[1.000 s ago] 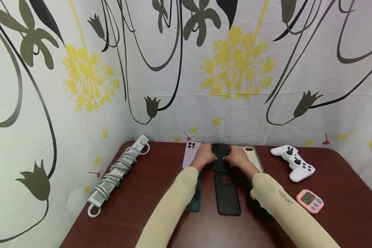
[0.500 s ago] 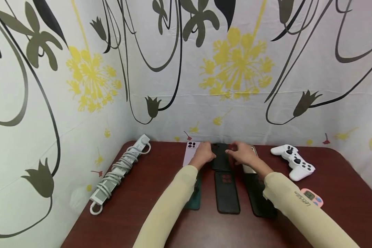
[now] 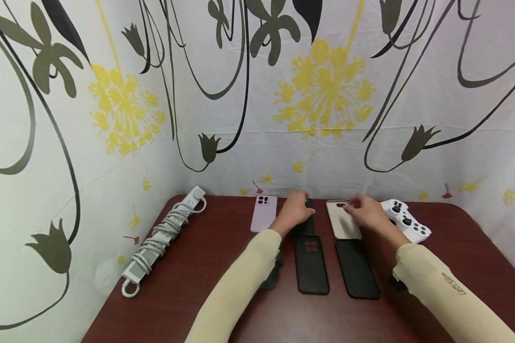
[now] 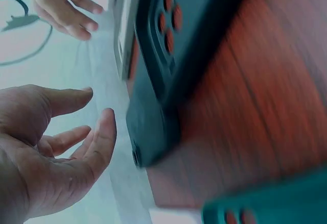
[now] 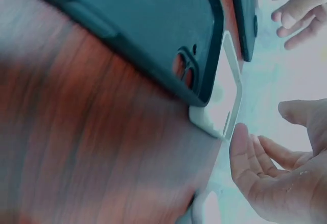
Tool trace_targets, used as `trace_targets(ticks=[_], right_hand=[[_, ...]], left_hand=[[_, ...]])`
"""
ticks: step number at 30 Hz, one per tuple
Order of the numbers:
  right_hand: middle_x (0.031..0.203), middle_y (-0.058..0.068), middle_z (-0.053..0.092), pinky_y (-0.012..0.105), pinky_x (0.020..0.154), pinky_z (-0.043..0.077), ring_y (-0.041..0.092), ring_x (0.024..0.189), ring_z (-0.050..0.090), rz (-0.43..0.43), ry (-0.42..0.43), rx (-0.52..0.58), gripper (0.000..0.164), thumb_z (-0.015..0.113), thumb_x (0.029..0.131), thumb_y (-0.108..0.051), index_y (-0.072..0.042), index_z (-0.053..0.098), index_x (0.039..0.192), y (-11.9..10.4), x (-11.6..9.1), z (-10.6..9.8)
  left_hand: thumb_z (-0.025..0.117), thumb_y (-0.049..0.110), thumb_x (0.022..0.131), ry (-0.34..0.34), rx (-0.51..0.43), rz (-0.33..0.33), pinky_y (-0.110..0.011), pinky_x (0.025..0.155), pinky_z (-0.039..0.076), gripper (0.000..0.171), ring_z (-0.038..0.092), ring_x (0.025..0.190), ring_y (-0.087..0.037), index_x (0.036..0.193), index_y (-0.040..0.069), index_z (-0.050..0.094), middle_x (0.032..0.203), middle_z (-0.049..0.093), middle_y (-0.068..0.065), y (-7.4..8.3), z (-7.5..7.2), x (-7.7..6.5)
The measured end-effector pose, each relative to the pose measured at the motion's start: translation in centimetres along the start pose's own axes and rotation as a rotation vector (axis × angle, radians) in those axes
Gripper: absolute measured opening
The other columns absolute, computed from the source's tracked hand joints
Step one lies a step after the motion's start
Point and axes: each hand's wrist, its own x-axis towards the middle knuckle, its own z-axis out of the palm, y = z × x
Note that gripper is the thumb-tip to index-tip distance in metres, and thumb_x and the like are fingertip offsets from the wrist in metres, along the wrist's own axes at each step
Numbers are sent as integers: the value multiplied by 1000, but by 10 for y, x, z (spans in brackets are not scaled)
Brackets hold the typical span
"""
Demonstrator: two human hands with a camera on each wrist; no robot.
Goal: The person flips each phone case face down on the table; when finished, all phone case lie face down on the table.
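My left hand (image 3: pixel 294 209) hovers at the back over a dark phone case (image 3: pixel 306 227), partly covering it. In the left wrist view its fingers are loosely bent, with nothing between them, apart from that case. At the right edge of a cream phone case (image 3: pixel 342 223) is my right hand (image 3: pixel 368 212), fingers relaxed. The right wrist view puts a fingertip close to the case's end; whether it touches, I cannot tell. Nearer lie a black phone case (image 3: pixel 312 274) with a camera cutout and another black case (image 3: pixel 358 272). A lilac case (image 3: pixel 263 216) lies left, and a teal case (image 3: pixel 270 280) sits partly under my left sleeve.
A white game controller (image 3: pixel 414 228) lies at the right, partly behind my right hand. A power strip (image 3: pixel 167 237) wrapped in its cord runs along the table's left side. The patterned cloth wall (image 3: pixel 257 162) stands right behind the back edge.
My right hand has moved right, from the dark back case to the cream case, which is now mostly uncovered. My left hand has shifted right over the dark case. The pink timer is now hidden.
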Motion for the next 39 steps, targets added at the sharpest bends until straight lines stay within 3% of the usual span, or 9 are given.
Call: trace_targets(ticks=[3,11,15,18,23,27,31,35,39], right_hand=[[122,30,66,35,63,56,23,74,71,24,-8,-3,51,60,106,-33,9,55,135,4,-3,-1],[123,35,66,51,82,58,46,106,67,60,-9,-99,50,66,100,-23,14,54,132,10,-8,3],[118,36,67,47,77,60,43,97,69,77,-29,-129,49,70,95,-17,18,56,127,14,-7,6],[113,36,68,41,68,62,34,85,71,121,-53,-118,42,69,92,-13,18,60,120,16,-7,8],[121,39,64,33,59,63,28,78,73,179,-75,-57,40,65,89,-5,18,60,122,16,-5,10],[120,38,63,34,61,65,32,83,72,185,-83,-12,40,65,88,-2,16,59,123,17,-3,10],[112,33,65,35,62,65,32,85,71,181,-83,31,37,66,87,-2,13,60,121,19,-2,10],[102,26,66,37,64,66,29,84,69,184,-91,72,36,68,88,-2,11,60,120,20,-3,10],[96,21,65,37,63,65,27,81,68,190,-92,67,33,69,89,-3,9,60,119,21,-3,10]], left_hand=[[76,21,100,-16,-33,27,-33,98,57,51,65,123,-24,146,7,59,135,69,-11,11,9,-1],[79,24,97,-80,-33,16,-25,90,58,54,71,109,-16,146,9,60,128,73,-5,31,35,-2],[80,27,96,-118,-10,-38,-22,82,58,60,73,89,-12,149,10,58,97,79,-1,38,44,-3],[80,24,96,-132,-66,-90,-21,70,56,48,72,70,-13,138,8,63,77,74,-1,41,47,-2],[81,16,94,-131,-151,-156,-24,63,60,18,78,70,-20,101,5,68,82,72,-6,44,47,2],[82,14,92,-127,-160,-190,-25,62,61,17,78,68,-21,102,6,70,91,75,-8,46,48,7],[85,12,89,-154,-143,-214,-26,62,62,19,75,58,-17,104,6,76,96,79,-10,41,57,24],[83,11,85,-178,-26,-199,-25,56,59,7,69,49,-11,82,13,76,78,77,-2,23,91,58],[75,12,88,-210,60,-186,-27,54,58,17,70,54,-11,71,15,74,66,74,0,22,97,64]])
